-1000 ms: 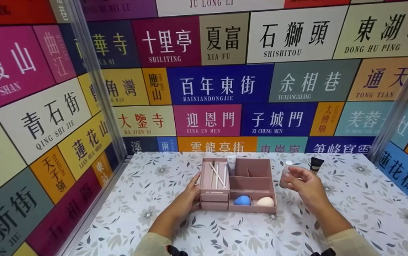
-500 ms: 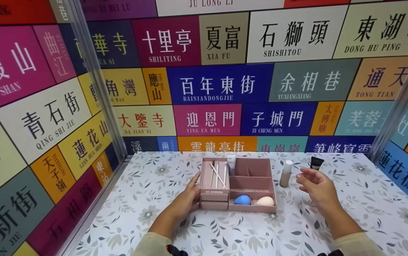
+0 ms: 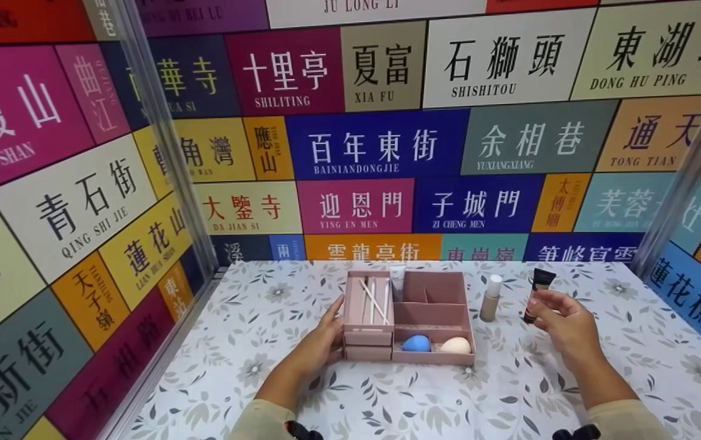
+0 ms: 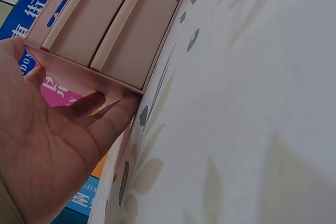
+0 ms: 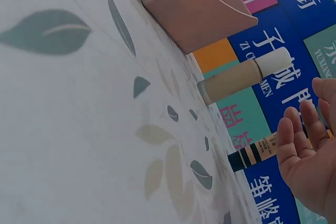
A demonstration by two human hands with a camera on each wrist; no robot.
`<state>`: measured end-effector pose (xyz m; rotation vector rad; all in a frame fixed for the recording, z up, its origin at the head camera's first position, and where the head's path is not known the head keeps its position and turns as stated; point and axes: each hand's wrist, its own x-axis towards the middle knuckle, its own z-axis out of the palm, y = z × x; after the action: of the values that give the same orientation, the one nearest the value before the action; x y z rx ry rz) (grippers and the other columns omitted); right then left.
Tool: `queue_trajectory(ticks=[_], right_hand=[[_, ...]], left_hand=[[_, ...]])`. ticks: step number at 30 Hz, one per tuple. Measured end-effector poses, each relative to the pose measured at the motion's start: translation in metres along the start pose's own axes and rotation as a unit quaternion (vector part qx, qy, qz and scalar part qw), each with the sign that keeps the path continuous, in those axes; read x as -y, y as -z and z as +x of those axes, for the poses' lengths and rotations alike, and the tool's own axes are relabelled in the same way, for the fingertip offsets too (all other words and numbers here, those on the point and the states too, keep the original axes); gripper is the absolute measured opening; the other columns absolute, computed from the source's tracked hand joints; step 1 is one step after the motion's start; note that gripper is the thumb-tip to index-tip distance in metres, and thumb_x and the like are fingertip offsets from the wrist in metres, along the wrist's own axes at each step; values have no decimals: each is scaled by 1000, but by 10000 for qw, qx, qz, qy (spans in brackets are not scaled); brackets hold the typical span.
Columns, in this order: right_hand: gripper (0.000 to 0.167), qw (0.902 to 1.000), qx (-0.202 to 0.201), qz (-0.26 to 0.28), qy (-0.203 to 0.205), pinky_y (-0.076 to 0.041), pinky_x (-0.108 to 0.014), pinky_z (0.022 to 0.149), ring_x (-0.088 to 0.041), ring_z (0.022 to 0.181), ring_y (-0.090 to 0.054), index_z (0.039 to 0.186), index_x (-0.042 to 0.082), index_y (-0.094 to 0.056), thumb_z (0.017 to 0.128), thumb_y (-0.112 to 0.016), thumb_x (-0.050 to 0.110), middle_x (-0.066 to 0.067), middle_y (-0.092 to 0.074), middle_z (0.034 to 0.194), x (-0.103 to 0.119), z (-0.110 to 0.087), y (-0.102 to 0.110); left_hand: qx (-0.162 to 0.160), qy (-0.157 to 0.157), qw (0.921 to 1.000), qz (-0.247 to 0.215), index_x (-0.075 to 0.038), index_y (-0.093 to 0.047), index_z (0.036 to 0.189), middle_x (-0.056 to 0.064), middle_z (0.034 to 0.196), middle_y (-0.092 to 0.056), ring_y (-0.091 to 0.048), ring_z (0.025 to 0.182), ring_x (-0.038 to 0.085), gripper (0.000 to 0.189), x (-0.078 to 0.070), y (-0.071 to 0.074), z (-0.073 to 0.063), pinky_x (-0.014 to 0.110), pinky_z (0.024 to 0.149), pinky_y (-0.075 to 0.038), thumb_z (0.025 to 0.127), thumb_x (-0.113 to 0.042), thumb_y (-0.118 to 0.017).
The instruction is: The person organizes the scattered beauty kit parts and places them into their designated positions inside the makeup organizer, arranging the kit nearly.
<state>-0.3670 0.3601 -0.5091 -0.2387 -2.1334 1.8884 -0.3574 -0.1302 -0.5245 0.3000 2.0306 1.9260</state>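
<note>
A pink desk organizer (image 3: 370,338) stands mid-table, with two drawer fronts (image 4: 113,22) showing in the left wrist view. My left hand (image 3: 321,339) rests its fingers against the organizer's left side. To the right, a black-and-beige squeeze tube (image 3: 544,279) stands upright on its cap. My right hand (image 3: 570,324) is at this tube, fingers loosely bent; in the right wrist view they partly hide the tube (image 5: 257,151) and show no firm hold. A foundation bottle (image 3: 490,300) with a white cap stands between the organizer and the tube.
Thin brushes or sticks (image 3: 374,305) lie in the organizer's top tray. A white tube (image 3: 397,281) stands behind them. A blue makeup sponge (image 3: 416,343) and a cream one (image 3: 456,346) sit in the front compartments. A sign-patterned wall (image 3: 381,146) closes off the back.
My right hand has let go of the foundation bottle, which stays upright on the table, and moved right to the black-and-beige tube. My left hand has stayed against the organizer.
</note>
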Motion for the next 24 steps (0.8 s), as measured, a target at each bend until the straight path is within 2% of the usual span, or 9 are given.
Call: queue_trajectory(ticks=[2,7,12,17,24], right_hand=[[40,9999,-102,54,-77,-64,-20,78,4,89,-71,135,8,-65,101,-77,25,21,-70,99,-3,2,3],[36,9986,-382,144,-334,-63,-20,78,2,85,-69,131,13,-68,99,-79,25,19,-67,95,-10,5,10],[43,9973,-465,-48,-575,-62,-19,78,1,87,-69,135,13,-65,99,-78,31,19,-66,95,-11,7,13],[40,9956,-541,-288,-709,-61,-16,79,0,91,-69,135,21,-63,100,-77,36,18,-63,102,-9,11,15],[59,9955,-506,-358,-715,-61,-16,82,4,93,-65,149,16,-54,100,-76,40,17,-59,111,-6,20,15]], left_hand=[[1,-1,10000,6,-49,-14,170,22,169,-42,-45,155,43,60,0,0,-1,61,125,-41,114,-52,-37],[-32,-16,10000,-33,-48,-15,170,23,169,-42,-45,155,43,60,0,-1,-1,61,124,-42,114,-50,-36],[-77,-7,10000,-48,-49,-16,170,24,166,-45,-51,150,40,59,-2,-2,-2,59,123,-44,114,-48,-36],[-48,-39,10000,-20,-49,-15,170,23,163,-50,-57,146,34,60,-2,-2,-2,56,122,-47,114,-50,-38],[-131,56,9999,58,-53,-17,168,20,164,-51,-55,148,36,59,-2,-1,-1,57,122,-46,113,-51,-38]])
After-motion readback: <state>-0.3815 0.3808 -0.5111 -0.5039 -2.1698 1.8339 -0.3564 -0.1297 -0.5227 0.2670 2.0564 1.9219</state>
